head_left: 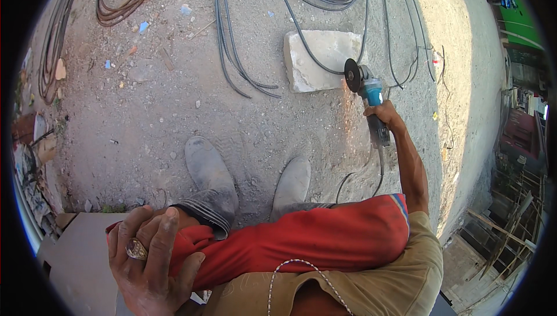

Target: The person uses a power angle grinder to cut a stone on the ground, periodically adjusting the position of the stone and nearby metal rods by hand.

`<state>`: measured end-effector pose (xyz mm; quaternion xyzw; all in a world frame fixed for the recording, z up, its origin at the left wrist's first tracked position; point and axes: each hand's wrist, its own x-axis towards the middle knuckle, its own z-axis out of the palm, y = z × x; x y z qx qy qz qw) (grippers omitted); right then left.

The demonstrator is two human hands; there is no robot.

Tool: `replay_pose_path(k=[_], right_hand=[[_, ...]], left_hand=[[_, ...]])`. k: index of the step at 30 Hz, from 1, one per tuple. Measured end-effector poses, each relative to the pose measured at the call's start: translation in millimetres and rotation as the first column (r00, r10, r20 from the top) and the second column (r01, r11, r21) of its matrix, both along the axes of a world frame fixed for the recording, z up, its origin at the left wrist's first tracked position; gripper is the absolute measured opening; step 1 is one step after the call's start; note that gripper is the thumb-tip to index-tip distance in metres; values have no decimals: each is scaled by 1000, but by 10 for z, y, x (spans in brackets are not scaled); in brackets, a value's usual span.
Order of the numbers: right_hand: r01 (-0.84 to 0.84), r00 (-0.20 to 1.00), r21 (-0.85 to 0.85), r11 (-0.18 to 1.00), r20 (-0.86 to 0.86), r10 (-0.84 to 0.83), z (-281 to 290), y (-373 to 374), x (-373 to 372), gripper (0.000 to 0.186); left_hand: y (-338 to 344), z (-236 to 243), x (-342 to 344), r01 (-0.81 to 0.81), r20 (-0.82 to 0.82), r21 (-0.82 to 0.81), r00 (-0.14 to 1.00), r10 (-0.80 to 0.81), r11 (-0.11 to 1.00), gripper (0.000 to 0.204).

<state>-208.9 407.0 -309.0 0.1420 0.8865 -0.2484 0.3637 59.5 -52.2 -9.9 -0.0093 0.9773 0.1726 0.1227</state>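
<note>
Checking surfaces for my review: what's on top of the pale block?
A curved dark rod crosses the pale block. The grinding disc covers the block's near right corner, hiding anything there.

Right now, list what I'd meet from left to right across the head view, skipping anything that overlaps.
Bundle of long rods → left hand → right boot → grinder → sunlit strip of ground.
</note>
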Motion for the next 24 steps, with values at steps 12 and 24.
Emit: replay_pose_path(k=[12,24], right_hand=[[33,999,-43,999,21,-32,59,6,23,29],[41,999,-123,992,-5,-42,-40,-81,-178,29]], left_hand=[[11,0,-5,-15,-32,-2,999,15,1000,68],[16,21,21,-12,-8,-8,1000,12,1000,70]])
